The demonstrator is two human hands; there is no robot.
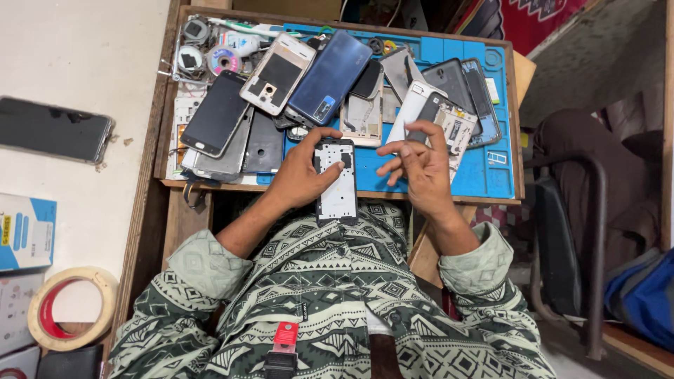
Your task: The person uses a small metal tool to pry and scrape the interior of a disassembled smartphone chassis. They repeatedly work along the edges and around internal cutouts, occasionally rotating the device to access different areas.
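Holding an opened phone frame (336, 181) in the left hand (303, 177) at the counter's (449, 196) near edge.
Its long side points toward the person; the right hand (419, 163), fingers loosely curled and holding nothing, is just beside it.

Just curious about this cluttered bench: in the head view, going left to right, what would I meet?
Tape roll → dark phone on the white counter → left hand holding an opened phone frame → right hand → blue mat → chair armrest.
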